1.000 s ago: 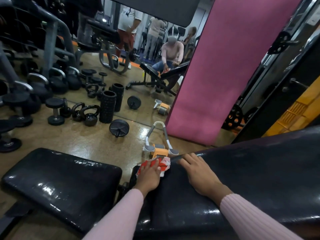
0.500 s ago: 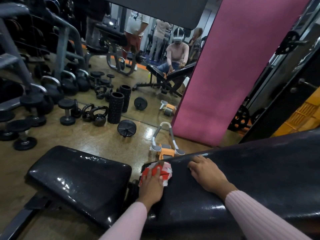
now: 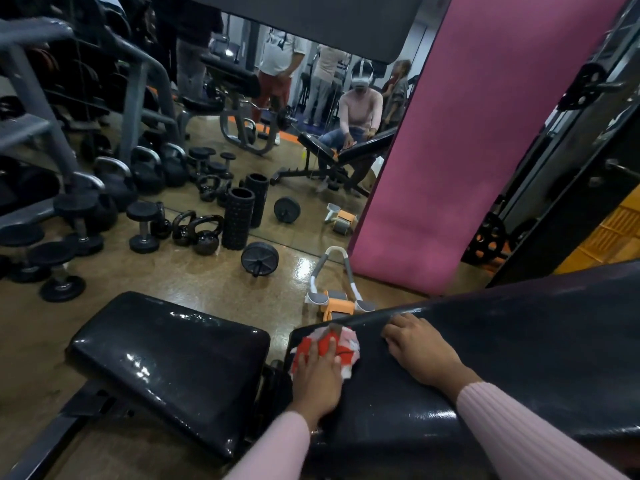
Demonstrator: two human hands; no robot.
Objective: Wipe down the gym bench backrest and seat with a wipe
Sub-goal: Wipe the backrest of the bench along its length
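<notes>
A glossy tan floor [image 3: 194, 275] catches overhead light. Along the far wall a large mirror [image 3: 311, 133] reflects the gym. A pink mat [image 3: 478, 140] stands upright against it at right. Kettlebells [image 3: 204, 233], dumbbells [image 3: 143, 230] and black foam rollers [image 3: 238, 218] crowd the far left, beside a grey rack [image 3: 41, 133].

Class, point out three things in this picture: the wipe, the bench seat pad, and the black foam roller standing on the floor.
wipe [image 3: 343, 344]: head view, on the red and white cloth beyond the fingers.
seat pad [image 3: 173, 362]: head view, middle of its glossy top.
foam roller [image 3: 238, 220]: head view, middle of its ridged side.
</notes>
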